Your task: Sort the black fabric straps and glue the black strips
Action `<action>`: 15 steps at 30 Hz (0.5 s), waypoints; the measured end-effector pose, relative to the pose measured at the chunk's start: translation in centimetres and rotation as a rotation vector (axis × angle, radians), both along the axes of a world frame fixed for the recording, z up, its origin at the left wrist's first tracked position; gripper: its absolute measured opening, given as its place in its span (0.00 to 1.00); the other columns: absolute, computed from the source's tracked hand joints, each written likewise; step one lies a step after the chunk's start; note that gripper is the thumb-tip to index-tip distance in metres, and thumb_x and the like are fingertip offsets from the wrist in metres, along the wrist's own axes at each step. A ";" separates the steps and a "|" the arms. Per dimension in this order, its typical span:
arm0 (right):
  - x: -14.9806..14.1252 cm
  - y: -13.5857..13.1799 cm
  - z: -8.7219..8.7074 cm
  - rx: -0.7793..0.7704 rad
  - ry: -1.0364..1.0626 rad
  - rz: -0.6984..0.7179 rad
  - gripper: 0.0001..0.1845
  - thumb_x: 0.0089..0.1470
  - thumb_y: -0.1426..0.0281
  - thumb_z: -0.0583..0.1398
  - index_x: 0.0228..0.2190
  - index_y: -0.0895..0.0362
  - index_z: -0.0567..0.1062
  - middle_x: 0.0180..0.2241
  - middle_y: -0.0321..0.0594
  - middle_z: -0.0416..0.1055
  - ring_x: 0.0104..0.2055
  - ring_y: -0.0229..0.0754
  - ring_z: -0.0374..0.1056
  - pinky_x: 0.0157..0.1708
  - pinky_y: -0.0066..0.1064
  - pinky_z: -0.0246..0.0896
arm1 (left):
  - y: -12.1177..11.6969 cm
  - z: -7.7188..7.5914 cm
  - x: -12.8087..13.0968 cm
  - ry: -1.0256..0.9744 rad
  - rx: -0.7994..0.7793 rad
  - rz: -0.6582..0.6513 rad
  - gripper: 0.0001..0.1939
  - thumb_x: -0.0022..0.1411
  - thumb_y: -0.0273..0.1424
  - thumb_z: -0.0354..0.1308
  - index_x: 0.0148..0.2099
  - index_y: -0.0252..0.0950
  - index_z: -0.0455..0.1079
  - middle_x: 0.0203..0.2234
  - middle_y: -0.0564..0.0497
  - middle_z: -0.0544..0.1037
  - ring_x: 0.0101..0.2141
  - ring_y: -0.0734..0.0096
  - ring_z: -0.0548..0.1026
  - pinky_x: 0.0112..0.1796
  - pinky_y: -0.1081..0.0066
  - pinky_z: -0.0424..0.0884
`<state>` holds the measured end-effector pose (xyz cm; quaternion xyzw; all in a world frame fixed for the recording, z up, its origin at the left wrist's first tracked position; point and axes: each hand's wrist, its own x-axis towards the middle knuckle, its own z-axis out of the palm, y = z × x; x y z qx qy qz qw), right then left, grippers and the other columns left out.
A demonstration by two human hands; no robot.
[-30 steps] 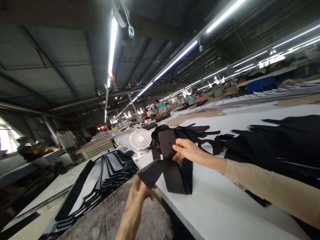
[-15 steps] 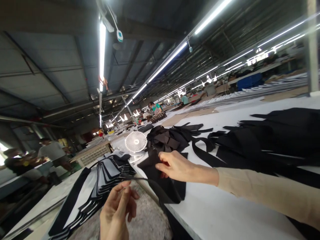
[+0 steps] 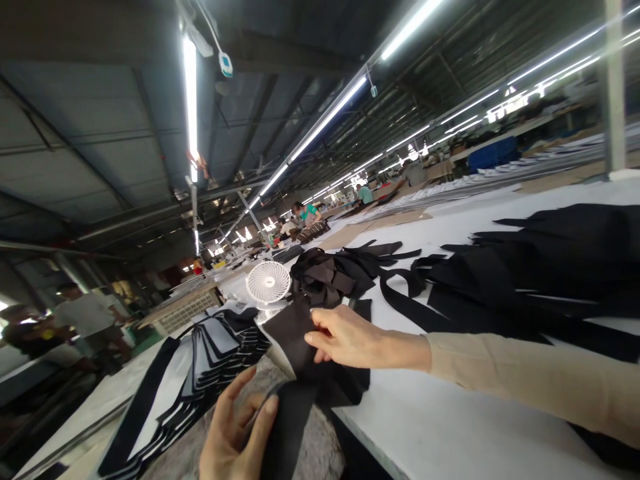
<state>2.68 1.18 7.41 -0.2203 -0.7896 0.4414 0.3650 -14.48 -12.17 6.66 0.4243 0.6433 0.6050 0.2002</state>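
Note:
My left hand [image 3: 237, 427], low in the view, has its thumb and fingers closed around the edge of a black fabric piece [image 3: 293, 420]. That piece hangs over the grey, rough-textured surface at the table's edge. My right hand [image 3: 345, 337], in a beige sleeve, is closed in a pinch on another black fabric piece [image 3: 287, 327], and its fingertips partly hide the cloth. More black cloth lies under the right wrist, on the white tabletop [image 3: 425, 413]. Just beyond the hands is a heap of black fabric pieces [image 3: 325, 275].
A white fan [image 3: 269, 283] stands beyond the hands. Fanned black and grey fabric pieces [image 3: 215, 347] lie at left. Large black fabric stacks [image 3: 555, 267] cover the right side. A person in a grey shirt [image 3: 87, 313] is at far left; other people stand farther back.
My left hand has closed on the black fabric piece, which now hangs wider beside the thumb. My right hand has shifted slightly left, and the cloth near it has moved a little.

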 end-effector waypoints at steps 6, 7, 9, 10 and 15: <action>4.3 6.1 3.0 -0.474 0.342 -0.215 0.04 0.61 0.76 0.52 0.32 0.60 0.63 0.22 0.44 0.73 0.27 0.41 0.75 0.28 0.29 0.73 | 0.1 -0.6 -6.2 -0.086 -0.142 -0.018 0.33 0.33 0.43 0.73 0.44 0.40 0.71 0.35 0.52 0.79 0.36 0.60 0.76 0.31 0.74 0.72; 5.7 7.6 3.5 -0.514 0.429 -0.303 0.04 0.61 0.76 0.52 0.33 0.60 0.63 0.22 0.45 0.73 0.28 0.42 0.75 0.30 0.30 0.74 | 0.4 -0.9 -7.5 -0.099 -0.176 -0.025 0.32 0.33 0.43 0.73 0.43 0.39 0.71 0.37 0.52 0.79 0.37 0.60 0.76 0.32 0.73 0.72; 8.5 10.2 4.0 -0.580 0.603 -0.467 0.02 0.60 0.77 0.53 0.33 0.61 0.64 0.24 0.44 0.72 0.28 0.43 0.75 0.31 0.32 0.75 | 1.0 -1.7 -10.1 -0.127 -0.266 -0.093 0.29 0.35 0.43 0.72 0.42 0.39 0.72 0.36 0.52 0.79 0.36 0.60 0.76 0.33 0.72 0.72; 9.9 11.3 4.1 -0.598 0.656 -0.535 0.02 0.60 0.78 0.52 0.35 0.61 0.64 0.25 0.43 0.72 0.28 0.42 0.75 0.30 0.32 0.75 | 1.3 -2.3 -11.5 -0.136 -0.307 -0.128 0.27 0.37 0.43 0.71 0.41 0.39 0.72 0.34 0.53 0.79 0.35 0.61 0.76 0.33 0.72 0.71; 15.9 14.3 3.7 -0.617 0.803 -0.757 0.05 0.62 0.79 0.49 0.39 0.62 0.62 0.31 0.44 0.70 0.26 0.38 0.73 0.28 0.28 0.75 | 2.0 -5.7 -19.0 -0.019 -0.536 -0.204 0.24 0.34 0.45 0.70 0.35 0.40 0.76 0.30 0.52 0.80 0.38 0.55 0.76 0.41 0.65 0.71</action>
